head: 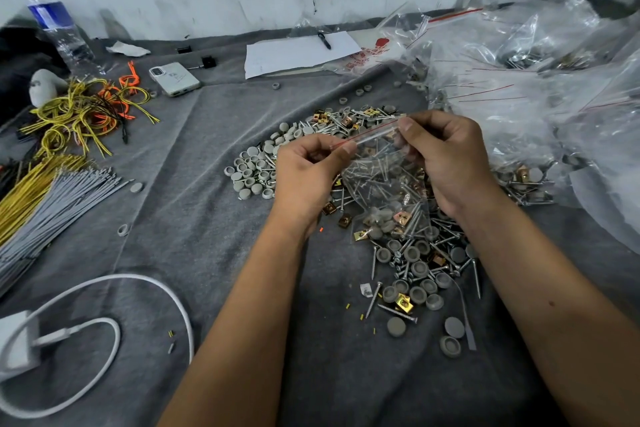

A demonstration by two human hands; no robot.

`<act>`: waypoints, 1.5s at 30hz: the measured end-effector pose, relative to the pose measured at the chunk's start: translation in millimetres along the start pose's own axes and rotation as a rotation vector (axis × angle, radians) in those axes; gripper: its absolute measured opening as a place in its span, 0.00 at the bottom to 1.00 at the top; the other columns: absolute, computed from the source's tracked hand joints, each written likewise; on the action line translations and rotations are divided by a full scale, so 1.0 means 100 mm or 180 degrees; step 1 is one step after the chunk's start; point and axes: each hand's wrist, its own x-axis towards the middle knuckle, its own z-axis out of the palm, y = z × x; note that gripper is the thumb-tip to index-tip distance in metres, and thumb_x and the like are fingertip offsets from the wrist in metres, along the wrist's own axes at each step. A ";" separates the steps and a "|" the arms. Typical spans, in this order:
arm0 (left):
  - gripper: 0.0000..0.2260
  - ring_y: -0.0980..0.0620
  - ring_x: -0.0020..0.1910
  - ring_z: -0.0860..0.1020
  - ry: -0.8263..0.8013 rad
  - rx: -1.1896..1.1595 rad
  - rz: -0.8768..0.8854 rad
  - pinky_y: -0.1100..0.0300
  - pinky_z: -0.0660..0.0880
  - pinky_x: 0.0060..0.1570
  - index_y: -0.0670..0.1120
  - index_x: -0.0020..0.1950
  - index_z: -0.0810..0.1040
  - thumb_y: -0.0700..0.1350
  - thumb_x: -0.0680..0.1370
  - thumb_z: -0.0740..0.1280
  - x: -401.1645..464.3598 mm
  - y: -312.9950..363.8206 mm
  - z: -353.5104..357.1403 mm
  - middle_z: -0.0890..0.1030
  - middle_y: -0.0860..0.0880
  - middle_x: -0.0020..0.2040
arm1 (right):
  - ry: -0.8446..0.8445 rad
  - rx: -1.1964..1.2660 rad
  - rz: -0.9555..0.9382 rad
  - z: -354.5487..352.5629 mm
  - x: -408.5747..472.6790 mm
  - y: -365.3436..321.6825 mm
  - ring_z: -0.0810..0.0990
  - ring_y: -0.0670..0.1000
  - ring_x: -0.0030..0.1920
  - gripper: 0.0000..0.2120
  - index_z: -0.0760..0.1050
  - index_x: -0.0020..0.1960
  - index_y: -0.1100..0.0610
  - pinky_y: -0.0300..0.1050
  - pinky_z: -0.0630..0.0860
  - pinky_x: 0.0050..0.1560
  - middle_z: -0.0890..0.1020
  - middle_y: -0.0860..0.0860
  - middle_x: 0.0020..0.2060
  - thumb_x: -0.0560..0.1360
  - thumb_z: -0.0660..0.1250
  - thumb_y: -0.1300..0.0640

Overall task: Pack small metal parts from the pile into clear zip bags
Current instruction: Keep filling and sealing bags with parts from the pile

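Above the pile of screws, caps and clips [412,253], at centre, you hold a clear zip bag [384,180] by its red-lined top strip. Your left hand [304,177] pinches the strip's 9 o'clock end between thumb and forefinger; your right hand [446,156] pinches the 3 o'clock end likewise. Screws, grey caps and brass-coloured clips sit in the bag's hanging lower part. Toward 2 o'clock lies a heap of clear bags [540,80]. At 9 o'clock lie bundled yellow and grey ties [52,191]; at 11 o'clock, a phone [175,79]; at 12 o'clock, white paper [298,52]. Grey cloth [173,218] underlies everything.
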 end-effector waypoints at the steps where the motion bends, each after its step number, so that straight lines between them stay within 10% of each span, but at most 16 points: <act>1: 0.05 0.43 0.40 0.78 0.0010 -0.0029 0.0009 0.51 0.76 0.43 0.47 0.40 0.87 0.38 0.74 0.76 0.00 0.00 0.00 0.85 0.44 0.38 | -0.0020 0.0022 0.0017 0.00 0.00 0.00 0.78 0.46 0.34 0.04 0.84 0.46 0.55 0.37 0.77 0.36 0.85 0.50 0.35 0.79 0.72 0.60; 24: 0.02 0.46 0.39 0.83 -0.0269 0.0091 0.0172 0.53 0.80 0.44 0.45 0.42 0.86 0.39 0.73 0.76 -0.04 0.00 0.06 0.86 0.42 0.41 | -0.0646 -0.0228 0.0068 0.05 -0.04 0.04 0.83 0.54 0.43 0.02 0.85 0.49 0.57 0.50 0.78 0.44 0.87 0.58 0.42 0.77 0.74 0.60; 37: 0.06 0.44 0.37 0.81 -0.0214 0.0371 0.0185 0.51 0.78 0.42 0.39 0.43 0.83 0.41 0.73 0.76 -0.02 -0.02 0.04 0.84 0.38 0.39 | -0.0828 -0.0239 -0.0034 0.07 -0.03 0.09 0.85 0.52 0.43 0.02 0.87 0.47 0.51 0.41 0.80 0.42 0.88 0.54 0.43 0.74 0.77 0.56; 41: 0.02 0.40 0.41 0.82 -0.0316 0.0498 0.0237 0.36 0.80 0.44 0.46 0.44 0.85 0.42 0.75 0.75 -0.05 -0.02 0.05 0.85 0.35 0.44 | -0.0773 -0.0263 -0.0040 0.06 -0.02 0.08 0.85 0.49 0.42 0.02 0.87 0.45 0.50 0.40 0.79 0.41 0.88 0.53 0.42 0.75 0.77 0.57; 45: 0.02 0.43 0.39 0.83 -0.0252 0.0582 0.0276 0.46 0.80 0.44 0.45 0.42 0.84 0.42 0.74 0.74 -0.04 -0.01 0.04 0.85 0.40 0.42 | -0.0904 -0.0317 -0.0036 0.06 -0.03 0.07 0.85 0.50 0.43 0.02 0.87 0.45 0.52 0.42 0.80 0.44 0.88 0.53 0.42 0.75 0.76 0.58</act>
